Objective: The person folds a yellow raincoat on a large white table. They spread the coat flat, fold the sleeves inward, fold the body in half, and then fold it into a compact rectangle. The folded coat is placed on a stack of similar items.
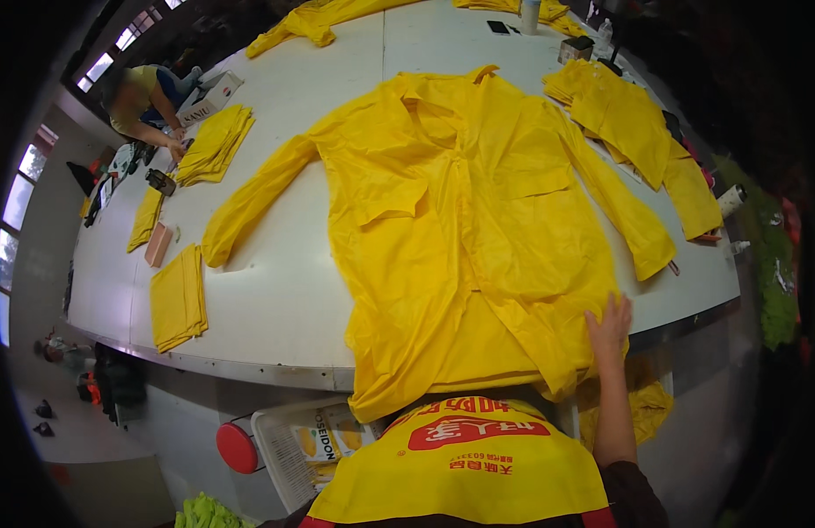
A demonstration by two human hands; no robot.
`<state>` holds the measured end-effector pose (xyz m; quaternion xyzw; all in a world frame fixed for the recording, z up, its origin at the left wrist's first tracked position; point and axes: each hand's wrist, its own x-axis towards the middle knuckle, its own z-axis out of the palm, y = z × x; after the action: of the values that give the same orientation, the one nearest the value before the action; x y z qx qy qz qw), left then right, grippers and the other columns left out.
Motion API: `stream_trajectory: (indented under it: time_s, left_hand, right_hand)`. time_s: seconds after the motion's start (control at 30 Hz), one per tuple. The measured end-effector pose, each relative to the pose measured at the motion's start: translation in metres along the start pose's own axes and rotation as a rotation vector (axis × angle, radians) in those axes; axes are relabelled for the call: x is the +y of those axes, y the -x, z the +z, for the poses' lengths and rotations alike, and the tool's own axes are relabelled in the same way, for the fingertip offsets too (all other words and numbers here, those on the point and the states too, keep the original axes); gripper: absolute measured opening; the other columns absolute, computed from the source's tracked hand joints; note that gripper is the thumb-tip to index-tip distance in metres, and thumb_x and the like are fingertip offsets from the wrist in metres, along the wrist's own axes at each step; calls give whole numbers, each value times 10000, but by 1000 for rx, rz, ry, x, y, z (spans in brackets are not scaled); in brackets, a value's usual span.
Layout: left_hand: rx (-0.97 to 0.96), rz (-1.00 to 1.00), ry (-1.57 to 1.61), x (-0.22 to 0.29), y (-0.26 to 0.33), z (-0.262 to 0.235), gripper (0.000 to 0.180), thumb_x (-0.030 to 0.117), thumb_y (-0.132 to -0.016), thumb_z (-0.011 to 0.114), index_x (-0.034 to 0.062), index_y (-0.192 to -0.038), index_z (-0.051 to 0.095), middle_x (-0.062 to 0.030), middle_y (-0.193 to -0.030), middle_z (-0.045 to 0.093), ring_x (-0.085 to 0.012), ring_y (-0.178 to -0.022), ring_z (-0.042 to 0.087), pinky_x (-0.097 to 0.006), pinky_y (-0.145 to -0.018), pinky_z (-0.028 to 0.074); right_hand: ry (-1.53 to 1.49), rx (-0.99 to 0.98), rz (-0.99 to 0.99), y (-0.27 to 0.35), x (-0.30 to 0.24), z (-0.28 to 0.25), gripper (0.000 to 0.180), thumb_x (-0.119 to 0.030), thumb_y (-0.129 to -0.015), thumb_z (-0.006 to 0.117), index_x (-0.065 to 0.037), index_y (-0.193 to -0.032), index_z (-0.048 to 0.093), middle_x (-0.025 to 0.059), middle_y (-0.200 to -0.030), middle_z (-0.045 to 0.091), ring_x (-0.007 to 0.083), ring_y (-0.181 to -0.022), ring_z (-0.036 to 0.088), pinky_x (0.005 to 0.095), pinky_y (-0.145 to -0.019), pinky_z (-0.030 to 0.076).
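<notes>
The yellow raincoat (465,220) lies spread flat, front up, on the white table (275,299), hem toward the person. It looks thin, light, limp and slippery, best pinched at hem or shoulders. Right hand (608,327) rests open-fingered on the lower hem, gripping nothing; left hand unseen

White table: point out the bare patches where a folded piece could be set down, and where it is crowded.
The white table is bare between the spread yellow raincoat and the folded stack at the near left, and beyond the coat's left sleeve, beside the folded pile. The right side is crowded: another coat lies close, and the right hand presses the hem.
</notes>
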<state>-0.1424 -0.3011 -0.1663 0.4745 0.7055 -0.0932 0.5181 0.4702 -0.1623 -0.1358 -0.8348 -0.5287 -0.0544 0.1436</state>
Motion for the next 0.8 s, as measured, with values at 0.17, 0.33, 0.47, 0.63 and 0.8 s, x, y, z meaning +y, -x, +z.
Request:
stream_trajectory:
  time_s: [0.17, 0.33, 0.47, 0.63, 0.8]
  left_hand:
    - [-330, 92, -223, 25, 24, -22, 340, 179, -826, 531, 38, -1136, 534, -184, -1033, 569, -338, -1015, 527, -443, -859, 402]
    - [-907, 441, -992, 108, -15, -56, 302, 200, -850, 509, 41, -1098, 573, -178, -973, 610, -326, -964, 575, -438, -826, 432]
    - [401, 822, 30, 273, -17, -111, 450, 422, -840, 539, 32, -1065, 546, -180, -946, 611, -357, -856, 579, -402, -747, 467]
    - [952, 346, -327, 301, -102, -70, 740, 589, -765, 562, 107, -1309, 421, -222, -1366, 344, -368, -1289, 289, -556, -1010, 229]
    - [1132, 447, -411, 243, -127, -56, 749, 592, -752, 566, 121, -1317, 423, -223, -1380, 330, -377, -1294, 280, -599, -1002, 189]
  right_hand:
    - [-136, -287, 92, -10, -7, -16, 625, -252, -863, 562, -39, -1378, 278, 262, -1272, 421, 422, -1122, 440, 460, -922, 393]
    - [-245, -455, 7, 29, -79, 28, 523, -153, -834, 483, 83, -1288, 369, 307, -1086, 549, 427, -970, 548, 437, -847, 445]
    - [-729, -885, -180, 79, -224, -3, 503, -186, -814, 532, 49, -1245, 423, 271, -1003, 599, 411, -929, 578, 427, -823, 465]
    - [-803, -922, -948, 58, -273, -53, 464, -222, -790, 624, 14, -1174, 514, 233, -1087, 585, 366, -1022, 554, 397, -906, 428]
    - [-10, -44, -267, -50, -112, -36, 770, -211, -665, 743, -45, -1324, 380, 249, -1398, 270, 425, -1287, 250, 554, -992, 278]
